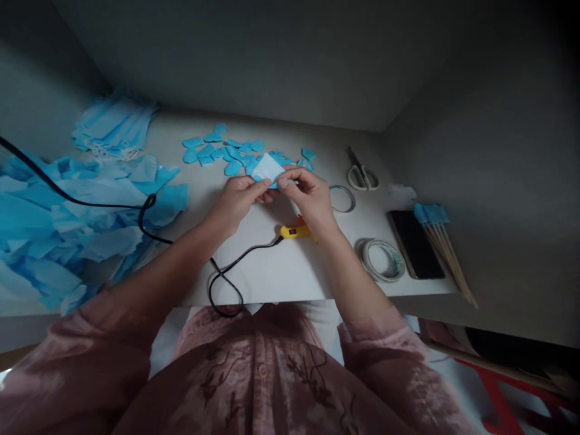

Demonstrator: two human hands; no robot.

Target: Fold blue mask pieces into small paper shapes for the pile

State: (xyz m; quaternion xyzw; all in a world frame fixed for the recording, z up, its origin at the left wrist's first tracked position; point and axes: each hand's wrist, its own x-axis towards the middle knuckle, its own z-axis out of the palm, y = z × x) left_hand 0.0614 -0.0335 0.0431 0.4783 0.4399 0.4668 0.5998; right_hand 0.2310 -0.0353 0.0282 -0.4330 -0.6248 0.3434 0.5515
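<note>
Between my two hands is a small piece of blue and white mask fabric (pixel 268 167), its white face turned up. My left hand (pixel 242 196) pinches its lower left edge, thumb on top. On the right side, my right hand (pixel 310 192) grips the same piece between thumb and fingers. Just beyond lie several cut blue fabric pieces (pixel 233 167), partly hidden by the hands. Below my right hand rests a yellow glue gun (pixel 293 232), its front end covered by the hand and wrist.
Blue fabric scraps (pixel 90 223) heap at the left, with stacked face masks (pixel 118 124) behind. A black cord (pixel 254 248) loops across the table. To the right are scissors (pixel 361 175), tape rolls (pixel 384 261), a phone (pixel 414 244) and wooden sticks with blue tips (pixel 446 248).
</note>
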